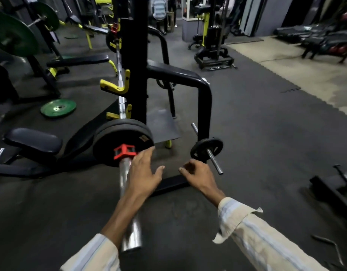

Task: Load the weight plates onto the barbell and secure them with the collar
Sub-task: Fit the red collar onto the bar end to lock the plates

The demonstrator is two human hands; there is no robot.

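Observation:
The chrome barbell lies in the yellow hooks of a black rack, and its sleeve points toward me. Two black weight plates sit on the sleeve. A red collar is pressed against the outer plate. My left hand hovers just right of the sleeve behind the collar, fingers spread and holding nothing. My right hand hangs further right with loosely curled fingers, also empty. A small black plate sits on a storage peg of the rack, just beyond my right hand.
The black rack upright and its curved side frame stand ahead. A green plate lies on the floor at left near benches. A padded seat is at lower left. People stand far back. Bars lie on the floor at right.

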